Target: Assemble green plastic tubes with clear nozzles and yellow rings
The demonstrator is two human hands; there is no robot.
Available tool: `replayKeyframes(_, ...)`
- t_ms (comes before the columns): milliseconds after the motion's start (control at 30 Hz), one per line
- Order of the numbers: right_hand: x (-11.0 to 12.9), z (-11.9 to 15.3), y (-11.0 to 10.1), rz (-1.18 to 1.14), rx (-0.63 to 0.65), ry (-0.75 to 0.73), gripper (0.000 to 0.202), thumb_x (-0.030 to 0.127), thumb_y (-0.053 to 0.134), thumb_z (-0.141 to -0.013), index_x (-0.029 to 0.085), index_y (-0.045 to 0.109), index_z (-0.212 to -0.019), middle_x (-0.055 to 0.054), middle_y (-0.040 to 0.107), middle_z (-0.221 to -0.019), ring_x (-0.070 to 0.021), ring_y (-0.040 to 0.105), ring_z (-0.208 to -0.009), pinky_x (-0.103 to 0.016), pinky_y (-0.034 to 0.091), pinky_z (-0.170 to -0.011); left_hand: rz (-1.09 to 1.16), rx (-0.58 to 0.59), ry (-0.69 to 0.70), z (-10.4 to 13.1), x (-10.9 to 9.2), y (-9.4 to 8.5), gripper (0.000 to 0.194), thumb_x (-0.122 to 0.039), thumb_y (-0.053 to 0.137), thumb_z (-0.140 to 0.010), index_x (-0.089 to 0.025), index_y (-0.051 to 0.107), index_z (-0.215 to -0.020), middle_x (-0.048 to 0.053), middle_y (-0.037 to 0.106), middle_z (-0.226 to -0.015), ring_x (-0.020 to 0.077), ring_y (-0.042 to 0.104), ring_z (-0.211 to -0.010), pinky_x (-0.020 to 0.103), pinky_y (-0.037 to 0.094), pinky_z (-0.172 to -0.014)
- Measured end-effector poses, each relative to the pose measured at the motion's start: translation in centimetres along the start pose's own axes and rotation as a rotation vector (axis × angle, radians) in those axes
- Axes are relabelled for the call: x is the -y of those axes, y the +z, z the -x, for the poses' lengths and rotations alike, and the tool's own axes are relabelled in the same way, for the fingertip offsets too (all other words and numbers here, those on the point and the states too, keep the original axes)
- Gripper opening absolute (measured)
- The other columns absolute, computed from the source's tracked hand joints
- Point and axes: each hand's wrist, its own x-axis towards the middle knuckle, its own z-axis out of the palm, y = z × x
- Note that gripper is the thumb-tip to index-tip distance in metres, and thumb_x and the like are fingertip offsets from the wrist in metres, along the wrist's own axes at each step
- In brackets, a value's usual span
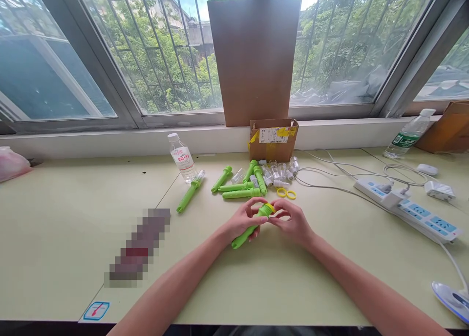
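My left hand (246,220) is wrapped round a green plastic handle (242,239), holding it tilted above the table with its threaded wide end up and to the right. At that end sits a yellow ring (270,207), pinched by the fingertips of my right hand (292,220); I cannot tell how far it is seated. Beyond my hands lie several more green handles (242,194), two loose yellow rings (291,195) and a cluster of clear plastic caps (281,170) with small white parts. To the left, one green handle (187,198) has a clear cap on its end.
A water bottle (183,160) stands behind the capped handle. At the back are an open cardboard box (273,143) and a tall brown board (256,57). On the right lie a power strip (406,209), cables and another bottle (408,135). A pixelated dark object (141,245) lies left.
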Motion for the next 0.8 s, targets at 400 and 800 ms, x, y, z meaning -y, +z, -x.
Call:
replayKeyframes(400,0.48,-0.22,0.29,-0.075,-0.035,0.036,0.026,0.039,0.072,-0.07,0.021,0.064,-0.087,-0.002,0.065,-0.081,-0.018,0.064,-0.075,-0.034,0.06,-0.065,0.087,0.059,0.003,-0.08,-0.12,-0.66,0.049,-0.036,0.066,-0.075,-0.025,0.042,-0.116,0.0,0.058,-0.085,0.0049,0.052,-0.043,0.015,0.04,-0.034)
replayKeyframes(800,0.75,0.28,0.6,-0.047,-0.091,-0.036,0.021,0.037,0.07,-0.074,0.022,0.064,-0.088,-0.003,0.069,-0.078,-0.0194,0.068,-0.067,-0.037,0.06,-0.067,0.105,0.047,-0.024,0.1,-0.34,-0.5,0.045,-0.036,0.069,-0.072,-0.019,0.043,-0.105,-0.002,0.058,-0.074,0.0108,0.059,-0.049,0.02,0.047,-0.044)
